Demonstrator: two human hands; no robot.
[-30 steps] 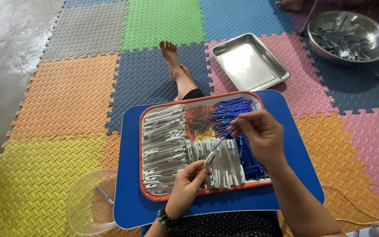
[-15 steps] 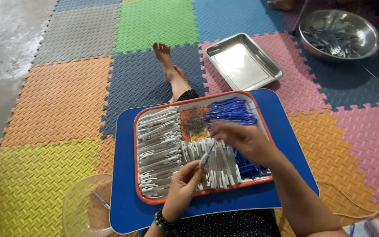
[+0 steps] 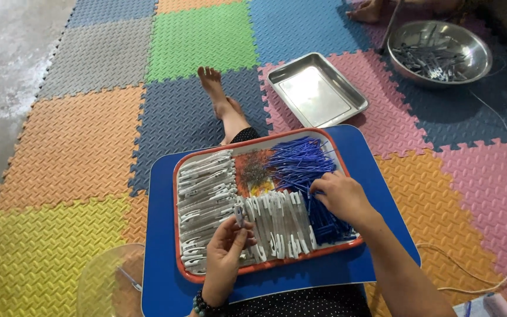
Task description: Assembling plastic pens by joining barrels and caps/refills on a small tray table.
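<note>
A red-rimmed tray lies on a blue lap board over my knees. It holds rows of white plastic clips, more white clips in the middle and a pile of thin blue sticks. My left hand pinches one small white clip upright above the tray's near edge. My right hand reaches down into the blue sticks, fingers curled on them; whether it holds one is hidden.
An empty steel tray lies on the foam mat beyond the board. A steel bowl with grey pieces sits far right, another person's foot beside it. A clear plastic bowl is at my left. My bare foot stretches ahead.
My right hand has dropped from above the white clips to the blue sticks on the right. My left hand still holds a clip, now raised upright.
</note>
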